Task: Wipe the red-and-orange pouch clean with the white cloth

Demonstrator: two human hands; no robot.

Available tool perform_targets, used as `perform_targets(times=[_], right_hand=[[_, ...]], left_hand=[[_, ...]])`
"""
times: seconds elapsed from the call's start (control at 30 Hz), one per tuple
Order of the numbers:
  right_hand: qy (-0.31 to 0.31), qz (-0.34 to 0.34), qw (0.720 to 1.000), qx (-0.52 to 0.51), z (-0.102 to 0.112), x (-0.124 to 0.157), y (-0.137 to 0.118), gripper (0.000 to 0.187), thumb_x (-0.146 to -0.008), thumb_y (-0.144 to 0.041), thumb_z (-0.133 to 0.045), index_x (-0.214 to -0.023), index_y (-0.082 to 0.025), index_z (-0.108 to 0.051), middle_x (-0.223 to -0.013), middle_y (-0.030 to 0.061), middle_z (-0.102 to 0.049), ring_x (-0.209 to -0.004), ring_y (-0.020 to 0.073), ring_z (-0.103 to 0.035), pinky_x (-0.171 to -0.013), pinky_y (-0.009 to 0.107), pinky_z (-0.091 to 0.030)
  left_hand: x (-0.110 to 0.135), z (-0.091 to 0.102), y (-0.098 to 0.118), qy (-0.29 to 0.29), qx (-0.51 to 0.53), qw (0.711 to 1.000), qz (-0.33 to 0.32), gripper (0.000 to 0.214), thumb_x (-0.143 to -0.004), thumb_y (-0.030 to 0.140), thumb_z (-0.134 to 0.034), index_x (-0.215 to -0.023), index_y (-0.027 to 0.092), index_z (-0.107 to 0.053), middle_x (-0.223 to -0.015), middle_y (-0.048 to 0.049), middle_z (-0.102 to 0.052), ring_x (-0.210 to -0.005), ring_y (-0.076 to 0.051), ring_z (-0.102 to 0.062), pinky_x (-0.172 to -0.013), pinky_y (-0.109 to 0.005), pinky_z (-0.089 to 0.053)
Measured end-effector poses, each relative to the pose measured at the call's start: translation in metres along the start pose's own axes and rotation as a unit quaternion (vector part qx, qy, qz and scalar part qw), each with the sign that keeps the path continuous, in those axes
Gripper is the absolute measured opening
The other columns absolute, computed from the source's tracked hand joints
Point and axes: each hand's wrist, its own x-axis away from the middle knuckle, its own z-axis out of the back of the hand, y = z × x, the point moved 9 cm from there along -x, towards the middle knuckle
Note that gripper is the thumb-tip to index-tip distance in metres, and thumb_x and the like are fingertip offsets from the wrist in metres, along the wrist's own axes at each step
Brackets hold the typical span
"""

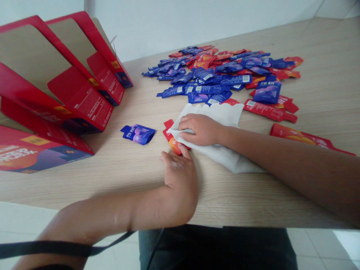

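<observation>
My right hand (200, 129) presses a white cloth (225, 112) down onto a red-orange pouch (171, 138) on the wooden table (140, 180); its fingers are curled over the cloth's edge. Only the pouch's left end shows from under the cloth. My left hand (180, 168) rests on the table just below, its thumb touching the pouch's lower edge and holding it in place; its fingers are mostly hidden. A single blue-purple pouch (138, 134) lies to the left.
A heap of several blue and red pouches (222, 73) spreads across the far middle of the table. More red pouches (298, 137) lie to the right. Open red cardboard boxes (56, 90) stand at the left. The table's front edge is close to my body.
</observation>
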Motion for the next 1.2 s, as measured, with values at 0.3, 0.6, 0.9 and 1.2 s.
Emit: perform_targets(times=[0.3, 0.6, 0.9, 1.2], right_hand=[[-0.005, 0.001, 1.000, 0.006, -0.0005, -0.0004, -0.0002, 0.022, -0.086, -0.026, -0.047, -0.081, -0.013, -0.064, -0.084, 0.0077, -0.061, -0.080, 0.0183, -0.050, -0.076, 0.030, -0.036], [-0.004, -0.004, 1.000, 0.006, -0.0002, 0.0000, -0.0002, 0.022, -0.086, -0.026, -0.047, -0.082, -0.013, -0.065, -0.085, 0.0086, -0.062, -0.081, 0.0189, -0.052, -0.076, 0.030, -0.036], [0.004, 0.007, 1.000, 0.001, -0.0023, -0.0009, 0.0012, 0.022, -0.087, -0.025, -0.046, -0.084, -0.013, -0.065, -0.086, 0.0089, -0.063, -0.081, 0.0190, -0.053, -0.077, 0.031, -0.039], [0.007, 0.008, 1.000, -0.006, -0.0015, -0.0010, 0.0003, 0.021, -0.086, -0.024, -0.048, -0.089, -0.013, -0.066, -0.088, 0.0088, -0.064, -0.083, 0.0195, -0.054, -0.080, 0.033, -0.041]], left_hand=[[0.0007, -0.0022, 0.0008, -0.007, 0.024, 1.000, -0.004, 0.055, -0.083, -0.004, -0.025, -0.136, -0.003, -0.038, -0.089, -0.0211, -0.071, -0.092, -0.024, -0.068, -0.092, -0.043, -0.046], [0.0012, -0.0030, 0.0013, 0.002, 0.012, 1.000, -0.003, 0.055, -0.082, -0.004, -0.025, -0.135, -0.002, -0.039, -0.090, -0.0212, -0.071, -0.092, -0.023, -0.068, -0.094, -0.042, -0.045], [0.0014, -0.0006, 0.0003, 0.014, 0.029, 0.999, 0.009, 0.053, -0.083, -0.003, -0.024, -0.134, -0.003, -0.041, -0.088, -0.0212, -0.072, -0.092, -0.022, -0.068, -0.095, -0.041, -0.045], [-0.0009, -0.0081, 0.0021, 0.050, 0.043, 0.998, 0.026, 0.049, -0.083, 0.000, -0.031, -0.129, -0.004, -0.047, -0.098, -0.0268, -0.070, -0.097, -0.026, -0.067, -0.099, -0.047, -0.043]])
